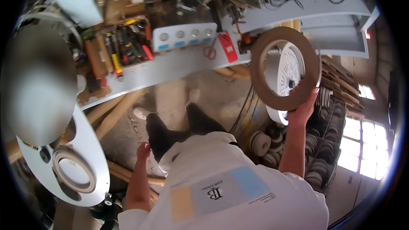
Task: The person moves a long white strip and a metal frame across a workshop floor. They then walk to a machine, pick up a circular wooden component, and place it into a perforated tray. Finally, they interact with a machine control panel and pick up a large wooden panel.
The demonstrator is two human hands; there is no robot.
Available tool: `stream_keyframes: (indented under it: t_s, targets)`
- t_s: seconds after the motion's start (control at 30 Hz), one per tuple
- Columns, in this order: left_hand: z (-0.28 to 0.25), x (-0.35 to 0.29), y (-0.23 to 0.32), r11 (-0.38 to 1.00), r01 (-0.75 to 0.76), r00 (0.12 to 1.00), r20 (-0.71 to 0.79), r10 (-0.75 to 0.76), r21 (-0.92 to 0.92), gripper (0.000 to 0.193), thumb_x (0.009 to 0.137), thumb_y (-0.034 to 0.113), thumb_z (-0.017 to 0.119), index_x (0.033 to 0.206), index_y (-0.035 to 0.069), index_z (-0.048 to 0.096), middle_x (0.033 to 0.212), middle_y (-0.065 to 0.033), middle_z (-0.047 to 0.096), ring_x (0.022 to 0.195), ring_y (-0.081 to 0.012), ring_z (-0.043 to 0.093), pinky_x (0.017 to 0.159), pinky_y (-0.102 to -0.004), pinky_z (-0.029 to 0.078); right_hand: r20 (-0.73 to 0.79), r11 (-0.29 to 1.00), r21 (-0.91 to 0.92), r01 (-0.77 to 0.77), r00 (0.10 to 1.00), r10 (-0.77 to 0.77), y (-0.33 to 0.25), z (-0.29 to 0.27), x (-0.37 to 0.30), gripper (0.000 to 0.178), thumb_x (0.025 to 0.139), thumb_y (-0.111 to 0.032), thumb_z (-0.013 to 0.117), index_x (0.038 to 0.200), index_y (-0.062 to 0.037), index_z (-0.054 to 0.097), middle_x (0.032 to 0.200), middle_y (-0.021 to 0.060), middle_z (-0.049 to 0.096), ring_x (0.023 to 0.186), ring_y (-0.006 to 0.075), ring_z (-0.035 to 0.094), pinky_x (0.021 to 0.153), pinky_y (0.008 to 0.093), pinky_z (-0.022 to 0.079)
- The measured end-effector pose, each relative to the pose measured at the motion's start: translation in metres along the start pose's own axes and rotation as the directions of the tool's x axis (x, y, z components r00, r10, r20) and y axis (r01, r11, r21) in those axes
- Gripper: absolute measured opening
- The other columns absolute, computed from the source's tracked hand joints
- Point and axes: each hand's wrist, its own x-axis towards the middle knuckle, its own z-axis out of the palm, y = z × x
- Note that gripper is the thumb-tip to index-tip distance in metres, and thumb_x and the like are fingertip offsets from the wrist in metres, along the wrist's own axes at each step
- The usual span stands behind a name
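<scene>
My right hand (304, 110) is raised at the right, with its fingers closed around the lower edge of a wide brown ring (260, 73). The ring is flat-faced and thick, like a grinding wheel with a big central hole. It stands tilted upright in front of a round white machine disc (290, 70) dotted with small holes. Whether the ring touches that disc, I cannot tell. Down by my left thigh hangs my left hand (144, 150), its fingers mostly hidden and no object showing in it.
A pale workbench (166, 70) bears hand tools (128, 44), a white panel with round knobs (185, 36), red-handled scissors (209, 53) and a red packet (228, 47). At the left stands a white machine (91, 145). Hoses (115, 115) cross the floor; stacked wheels (328, 132) fill a rack at right.
</scene>
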Motion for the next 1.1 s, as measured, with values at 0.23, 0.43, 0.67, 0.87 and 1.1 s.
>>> stream_keyframes:
  t_s: [0.23,0.43,0.67,0.87,1.1]
  targets:
    - [0.049,-0.002,0.091,0.982,0.184,0.983,-0.016,-0.185,-0.04,0.017,0.094,0.022,0.062,0.092,0.006,0.064,0.097,-0.0172,0.072,0.09,-0.0367,0.072,0.081,-0.0458,0.058,-0.391,0.869,-0.495,-0.015,0.897,-0.207,0.045,-0.197,0.135,0.051,0.097,-0.049,0.07,0.105,0.0012,0.071,0.083,0.0036,0.061,0.069,0.0134,0.056,0.065,0.0316,0.045]
    - [0.133,0.004,0.09,0.825,-0.138,0.989,0.035,0.142,0.548,0.01,0.088,0.012,0.064,0.094,0.007,0.07,0.099,-0.0156,0.067,0.095,-0.0366,0.069,0.082,-0.0468,0.058,-0.209,0.052,-0.976,-0.21,0.855,-0.474,0.168,-0.367,0.232,0.057,0.084,-0.062,0.074,0.102,-0.0087,0.079,0.096,0.0119,0.075,0.087,0.0343,0.07,0.079,0.0434,0.053]
    - [0.184,-0.031,0.234,0.847,0.045,0.999,-0.006,-0.05,0.529,0.015,0.095,0.014,0.059,0.105,0.009,0.07,0.108,-0.0162,0.072,0.104,-0.0332,0.07,0.084,-0.0446,0.057,-0.219,-0.075,-0.97,-0.231,0.964,-0.149,0.271,-0.382,0.226,0.072,0.08,-0.069,0.074,0.125,-0.0138,0.069,0.122,0.0058,0.069,0.119,0.0285,0.062,0.102,0.0453,0.047]
    - [0.183,-0.034,0.382,0.846,0.028,0.998,0.026,-0.049,0.533,0.023,0.097,0.021,0.064,0.115,0.008,0.07,0.113,-0.016,0.076,0.108,-0.0288,0.072,0.09,-0.0397,0.056,-0.01,0.155,-0.987,0.028,0.97,-0.242,0.243,-0.365,0.235,0.066,0.08,-0.049,0.081,0.136,-0.0191,0.065,0.143,0.0054,0.06,0.132,0.0306,0.053,0.113,0.0455,0.039]
    - [0.174,0.013,0.432,0.918,-0.109,0.989,0.13,0.064,0.382,0.023,0.098,0.019,0.066,0.112,0.002,0.069,0.106,-0.0101,0.075,0.092,-0.0204,0.071,0.078,-0.0353,0.056,0.251,0.322,-0.897,0.302,0.949,-0.19,0.222,-0.356,0.251,0.03,0.082,-0.017,0.076,0.112,-0.0205,0.076,0.117,-0.0014,0.068,0.111,0.0267,0.06,0.1,0.0445,0.046]
